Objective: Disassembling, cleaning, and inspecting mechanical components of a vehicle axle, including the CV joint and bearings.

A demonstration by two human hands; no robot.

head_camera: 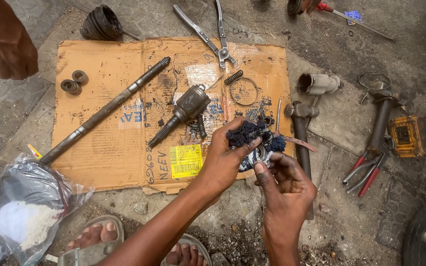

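Over greasy cardboard (109, 148), left hand (225, 160) fingers gripping fuzzy dark rag (252, 134), right hand (284, 184) fingers pinching round metal part (261, 153)

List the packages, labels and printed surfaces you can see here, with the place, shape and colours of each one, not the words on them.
Cardboard sheet: flattened brown box on the ground under the metal parts, with faded blue print and dark handwriting.
Yellow label: rectangular sticker on the cardboard's near edge, left of the left hand, black print.
Plastic bag: clear and crumpled, lower left, holding white and dark material.
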